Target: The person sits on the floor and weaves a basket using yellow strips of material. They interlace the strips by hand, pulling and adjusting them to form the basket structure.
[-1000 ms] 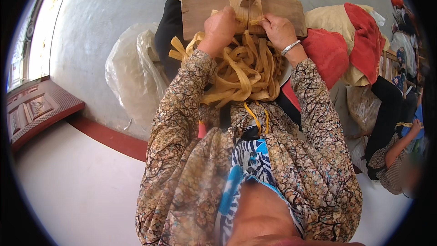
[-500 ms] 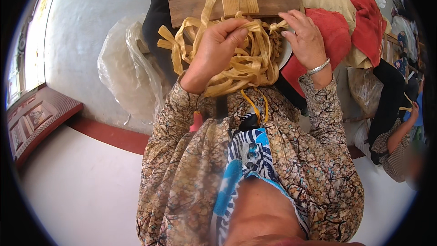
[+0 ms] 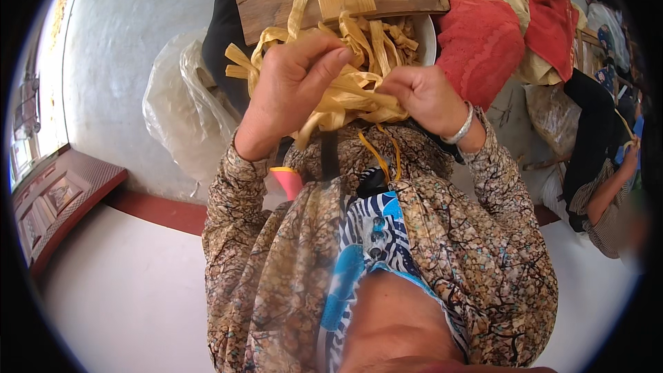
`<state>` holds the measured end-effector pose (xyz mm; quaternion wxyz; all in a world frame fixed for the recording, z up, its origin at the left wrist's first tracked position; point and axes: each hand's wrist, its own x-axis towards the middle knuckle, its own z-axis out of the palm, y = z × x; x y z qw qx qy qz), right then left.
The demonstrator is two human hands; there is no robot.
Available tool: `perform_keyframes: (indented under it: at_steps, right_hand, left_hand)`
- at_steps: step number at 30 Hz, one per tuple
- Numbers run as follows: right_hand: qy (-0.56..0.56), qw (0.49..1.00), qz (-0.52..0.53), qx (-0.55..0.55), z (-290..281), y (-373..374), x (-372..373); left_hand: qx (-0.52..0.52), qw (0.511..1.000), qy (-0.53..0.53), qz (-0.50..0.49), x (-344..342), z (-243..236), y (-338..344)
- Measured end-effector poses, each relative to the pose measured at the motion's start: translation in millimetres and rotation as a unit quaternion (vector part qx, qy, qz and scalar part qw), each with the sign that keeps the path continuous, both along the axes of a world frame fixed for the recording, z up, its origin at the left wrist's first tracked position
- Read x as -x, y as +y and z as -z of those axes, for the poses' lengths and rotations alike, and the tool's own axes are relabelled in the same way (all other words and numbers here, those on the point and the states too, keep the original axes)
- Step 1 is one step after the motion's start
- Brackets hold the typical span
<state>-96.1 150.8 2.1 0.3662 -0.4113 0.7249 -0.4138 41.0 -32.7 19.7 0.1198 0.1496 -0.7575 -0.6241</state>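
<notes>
On the near side of the wooden board (image 3: pixel 276 0), a flat tan strip (image 3: pixel 360 97) lies crosswise; the right hand (image 3: pixel 427 98), nearer, pinches its right portion. The left hand (image 3: pixel 293 81) is closed narrow; I cannot tell on what.

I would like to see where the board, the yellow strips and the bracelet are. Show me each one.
Board (image 3: pixel 280 1): head view, on its bare left part.
Yellow strips (image 3: pixel 378 47): head view, on one strip in the pile.
Bracelet (image 3: pixel 467 126): head view, on its band.
</notes>
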Motion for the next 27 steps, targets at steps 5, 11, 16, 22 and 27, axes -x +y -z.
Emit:
perform_keyframes:
  at_steps: [5,11,16,22,27]
  right_hand:
    - [-0.378,0.909,-0.056,0.167,-61,-2,-36]
    - [-0.11,0.958,0.175,0.2,20,-37,-1]
    - [0.247,0.945,0.164,0.141,21,-40,-4]
    - [0.389,0.906,0.06,0.153,29,-33,4]
    - [-0.255,0.956,0.128,0.063,53,-16,-14]
  left_hand:
    - [-0.126,0.989,0.082,0.013,4,5,29]
    - [-0.339,0.937,0.083,-0.026,23,30,69]
    - [-0.432,0.9,0.058,-0.029,22,52,62]
    - [0.168,0.982,0.044,-0.07,10,60,47]
    - [0.349,0.928,0.102,-0.084,2,68,49]
